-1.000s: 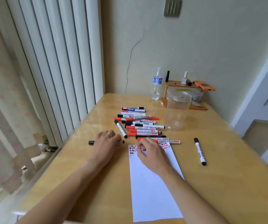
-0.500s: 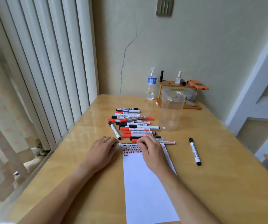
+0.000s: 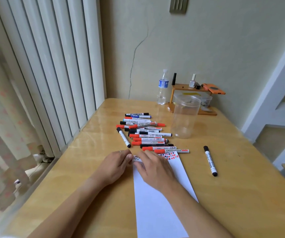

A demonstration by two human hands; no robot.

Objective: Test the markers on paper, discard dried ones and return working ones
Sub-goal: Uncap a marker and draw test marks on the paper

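A white sheet of paper (image 3: 157, 208) lies on the wooden table (image 3: 233, 194), with small red and black test marks along its far edge. Both hands meet over that far left corner. My left hand (image 3: 115, 166) and my right hand (image 3: 153, 167) each grip an end of one whiteboard marker (image 3: 136, 158), of which only a short white stretch shows between them. Several red, black and blue markers (image 3: 145, 133) lie in a pile just beyond. A single black marker (image 3: 210, 161) lies apart on the right. A clear plastic jar (image 3: 184, 117) stands empty behind the pile.
A water bottle (image 3: 162, 88) and a small wooden shelf (image 3: 191, 95) with little bottles and an orange object stand at the back wall. White vertical blinds (image 3: 52, 66) run along the table's left edge. Bare table lies to the right of the paper.
The marker that lay to the left of the paper has come in over its far corner. Both hands have closed together on it. The camera has swung slightly.
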